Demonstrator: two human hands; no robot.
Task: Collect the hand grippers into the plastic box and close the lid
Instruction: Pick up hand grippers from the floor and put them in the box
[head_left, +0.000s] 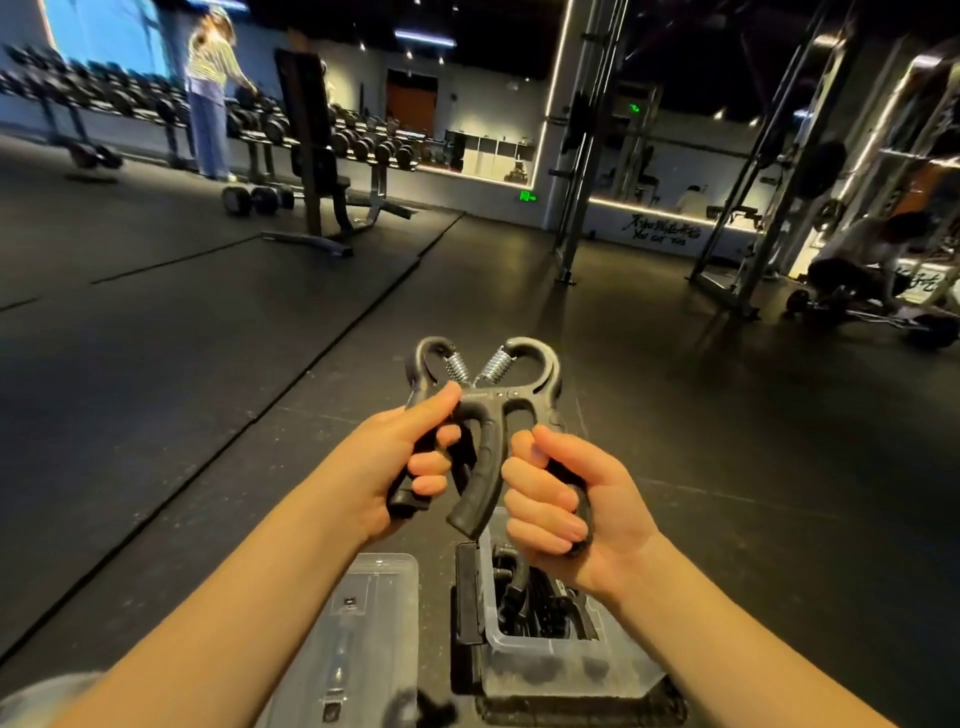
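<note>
Two black hand grippers with steel springs are held up at the centre of the view, their looped tops leaning toward each other and their middles overlapping. The hand gripper on the left (408, 501) is clenched in the left hand (410, 462), fingers wrapped round one handle and thumb stretched up along it. The hand gripper on the right (483, 467) is grasped by the right hand (566, 499), fingers curled tightly round its outer handle while its inner handle hangs free between the two hands. Directly below the right hand, a clear plastic box (524, 647) stands open on the floor with more black grippers (519, 587) piled inside. Its clear lid (374, 613) lies flat on the floor just to the left of the box, under the left forearm. The floor (675, 415) is dark rubber matting. Farther off, a long rack of dumbbells (358, 137) runs along the left wall, a person (208, 93) stands beside it, and an upright bench (311, 156) sits in front. On the right, metal rack frames (576, 156) rise, and another person (857, 260) crouches near a barbell.
</note>
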